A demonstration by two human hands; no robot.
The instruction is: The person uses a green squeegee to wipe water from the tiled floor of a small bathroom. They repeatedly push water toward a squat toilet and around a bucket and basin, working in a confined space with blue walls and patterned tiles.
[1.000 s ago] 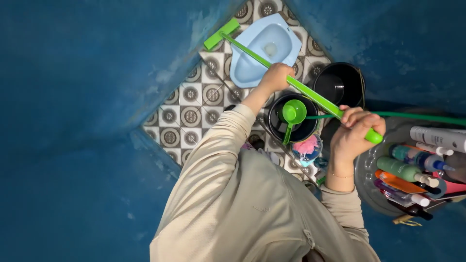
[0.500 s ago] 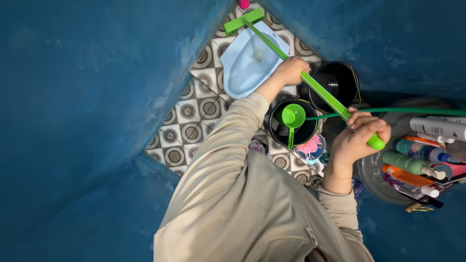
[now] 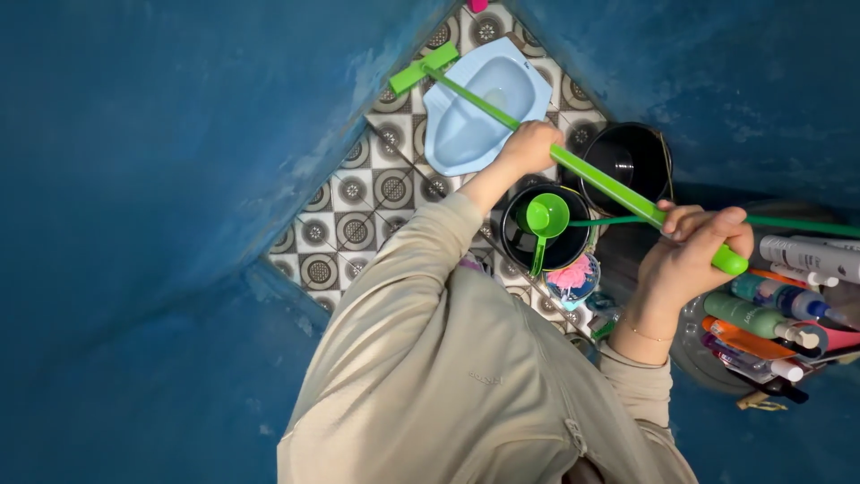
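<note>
Head view, looking straight down: a long green brush [image 3: 587, 170] is held in both hands and laid diagonally from the upper middle of the frame to the right. Its flat green head [image 3: 423, 68] rests at the upper left rim of the pale blue squat pan [image 3: 475, 112], on the patterned floor tiles [image 3: 358, 206]. The left hand [image 3: 530, 146] is wrapped around the handle about midway, fingers closed on it. The right hand [image 3: 694, 246] is curled around the handle near its upper end, at the right of the frame, with the rounded tip showing just past the fingers.

Below the handle, 2 black buckets are seen: one [image 3: 545, 229] with a green dipper [image 3: 545, 220] lying in it, another [image 3: 632, 161] just beside it to the upper right. A tray of bottles [image 3: 770, 314] sits at the right edge, close to the right hand.

For a good scrubbing stroke, the lower grip is best used to press the head flat, while the upper grip steers. Care seems needed that the handle end is kept off the bottles and that the buckets are not knocked.
</note>
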